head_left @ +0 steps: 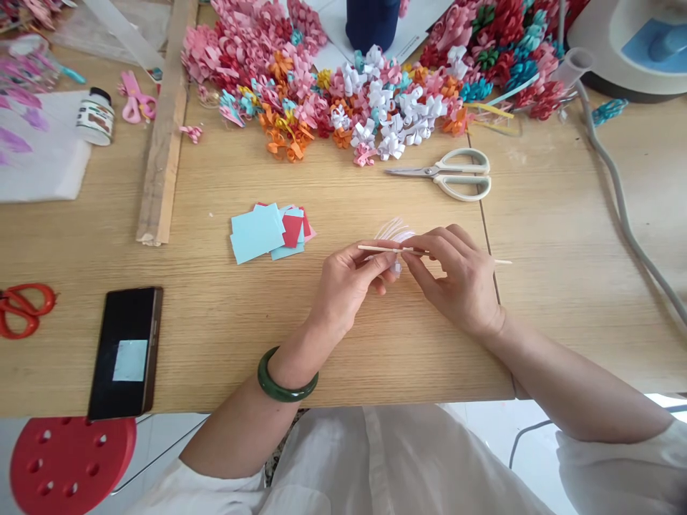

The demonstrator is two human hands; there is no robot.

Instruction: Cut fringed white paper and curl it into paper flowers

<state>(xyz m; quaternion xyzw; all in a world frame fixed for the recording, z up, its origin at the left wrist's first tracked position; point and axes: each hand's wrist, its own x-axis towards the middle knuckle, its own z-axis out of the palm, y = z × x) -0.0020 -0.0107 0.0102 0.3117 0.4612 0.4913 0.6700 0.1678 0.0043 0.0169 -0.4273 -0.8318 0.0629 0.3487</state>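
Note:
A thin pale wooden stick [503,262] runs through both hands above the table. My left hand [351,279] pinches its left part, with the stick's end poking out past the fingers. My right hand [456,275] grips it from the right, fingertips close to the left ones. White paper strips [393,229] fan out behind the fingertips, and a small white piece shows below them; where these join the stick is hidden. Light blue and red paper cards [257,234] lie in a loose pile left of my hands.
Behind lie white-handled scissors [464,174] and a heap of curled paper flowers [370,107]. A wooden bar [164,143], small bottle [95,116], phone [126,354] and red scissors [24,309] are at left. A grey cable [625,193] curves along the right.

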